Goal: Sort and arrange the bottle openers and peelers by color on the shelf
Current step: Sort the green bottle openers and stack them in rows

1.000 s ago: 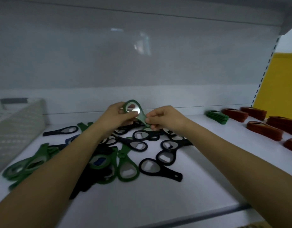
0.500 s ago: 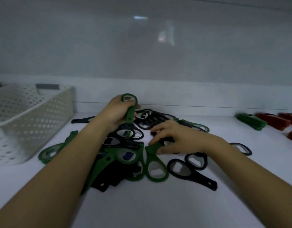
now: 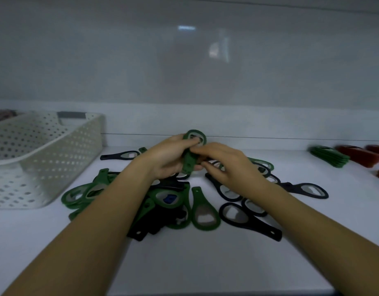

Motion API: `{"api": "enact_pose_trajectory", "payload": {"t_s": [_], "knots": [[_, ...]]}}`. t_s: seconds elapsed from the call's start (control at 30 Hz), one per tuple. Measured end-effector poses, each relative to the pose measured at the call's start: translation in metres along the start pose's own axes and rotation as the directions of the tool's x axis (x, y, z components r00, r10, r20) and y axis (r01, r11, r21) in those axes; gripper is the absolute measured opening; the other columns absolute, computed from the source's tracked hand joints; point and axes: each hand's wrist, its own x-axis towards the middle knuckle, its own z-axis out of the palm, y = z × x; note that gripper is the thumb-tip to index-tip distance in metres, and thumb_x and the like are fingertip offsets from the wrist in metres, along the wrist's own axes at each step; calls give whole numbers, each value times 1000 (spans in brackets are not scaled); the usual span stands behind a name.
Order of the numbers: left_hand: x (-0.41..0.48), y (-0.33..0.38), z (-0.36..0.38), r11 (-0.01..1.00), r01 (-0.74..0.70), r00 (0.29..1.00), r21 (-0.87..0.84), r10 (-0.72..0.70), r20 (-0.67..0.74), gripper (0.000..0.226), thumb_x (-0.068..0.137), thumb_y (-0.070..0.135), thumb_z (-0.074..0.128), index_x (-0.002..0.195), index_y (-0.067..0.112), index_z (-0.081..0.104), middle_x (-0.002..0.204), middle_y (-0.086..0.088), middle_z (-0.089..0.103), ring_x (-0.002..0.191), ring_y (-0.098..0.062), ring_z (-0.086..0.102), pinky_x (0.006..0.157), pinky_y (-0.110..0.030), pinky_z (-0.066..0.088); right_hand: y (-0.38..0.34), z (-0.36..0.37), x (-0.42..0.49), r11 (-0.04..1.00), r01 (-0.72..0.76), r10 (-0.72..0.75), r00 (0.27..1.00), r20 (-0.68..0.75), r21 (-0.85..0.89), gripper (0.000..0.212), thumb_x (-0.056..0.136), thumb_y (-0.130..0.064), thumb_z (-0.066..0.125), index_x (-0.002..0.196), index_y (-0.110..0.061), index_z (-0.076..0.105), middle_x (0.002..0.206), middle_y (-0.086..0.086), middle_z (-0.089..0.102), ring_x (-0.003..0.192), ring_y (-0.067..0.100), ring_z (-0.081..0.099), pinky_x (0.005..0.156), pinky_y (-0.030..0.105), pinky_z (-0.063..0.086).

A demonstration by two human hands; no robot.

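Left hand (image 3: 167, 160) grips green bottle opener (image 3: 191, 152) upright.

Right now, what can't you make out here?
Head view.
How many green openers the left hand grips: both hands cover them.
Whether the right hand pinches one: its back hides the grip.
What the basket holds: its wall hides it.
Red things far right: blurred, cut by the edge.

Bottle opener (image 3: 189, 164) in left hand (image 3: 163, 161), right hand (image 3: 227, 167) touching it. Loose opener pile (image 3: 203, 216) below and before grip, on shelf (image 3: 184, 263). Basket (image 3: 45, 163) well left of grip; opener stacks (image 3: 329, 157) far right.
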Motion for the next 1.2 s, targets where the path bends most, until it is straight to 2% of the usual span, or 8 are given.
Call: {"api": "enact_pose_trajectory", "payload": {"t_s": [0.17, 0.27, 0.33, 0.57, 0.73, 0.9, 1.03, 1.2], "knots": [[2, 5, -11, 995, -92, 977, -28, 84, -196, 19, 99, 10, 40, 117, 13, 45, 89, -8, 65, 62, -12, 62, 52, -22, 55, -11, -18, 4, 930, -306, 289, 951, 112, 203, 22, 82, -21, 68, 104, -20, 62, 103, -13, 59, 95, -4, 55, 88, 16, 46], [2, 5, -19, 995, -94, 973, -35, 84, -214, 26, 99, 9, 40, 123, 18, 42, 97, -11, 65, 61, -13, 59, 52, -23, 52, -19, -25, 1, 886, -462, 342, 715, 610, 44, 56, 73, -47, 72, 123, -37, 49, 118, -24, 48, 106, -8, 44, 93, 15, 38], [1, 5, -22, 992, -85, 976, -92, 64, -209, 29, 99, 9, 39, 123, 25, 43, 97, -14, 63, 61, -14, 56, 53, -24, 51, -20, -22, -2, 901, -432, 328, 614, 718, -43, 69, 71, -50, 72, 131, -40, 40, 123, -25, 41, 111, -5, 38, 95, 17, 33], [1, 5, -23, 984, 18, 987, -180, -47, -156, 15, 99, 23, 43, 99, 31, 56, 102, -12, 62, 70, -17, 59, 64, -35, 50, -12, -26, 2, 832, -555, 466, 693, 550, -4, 52, 72, -38, 76, 120, -29, 54, 108, -10, 52, 87, 6, 53, 73, 15, 41], [2, 2, -22, 974, 76, 981, -215, -112, -160, 20, 97, 30, 46, 110, 19, 57, 96, -11, 64, 75, -18, 61, 69, -34, 52, 10, -34, 4, 477, -683, 742, 650, 163, 554, 22, 85, -2, 62, 107, 3, 64, 70, 6, 62, 48, 2, 56, 56, 12, 51], [3, 1, -13, 964, 83, 982, -252, -122, -143, 22, 94, 34, 51, 98, 12, 56, 91, -17, 64, 79, -28, 65, 70, -39, 54, 0, -22, 7, 723, -503, 640, 746, -183, 474, 15, 84, -8, 65, 94, -18, 63, 86, -2, 64, 71, 7, 63, 65, 12, 50], [3, -1, -6, 977, 51, 998, -206, -55, -17, 22, 96, 28, 48, 100, 7, 54, 95, -18, 66, 81, -27, 67, 63, -32, 59, -17, -1, 4, 910, -280, 312, 948, -61, 305, 17, 81, -4, 67, 96, -12, 66, 92, -2, 59, 82, 6, 62, 78, 12, 50], [6, 1, -13, 971, -100, 977, -215, 55, -205, 28, 96, 2, 39, 121, 15, 44, 89, -14, 60, 71, -20, 63, 62, -35, 54, -21, -2, 3, 894, -301, 329, 944, -28, 332, 15, 84, -6, 64, 90, -18, 59, 89, -11, 60, 83, 5, 59, 79, 20, 51]]}}
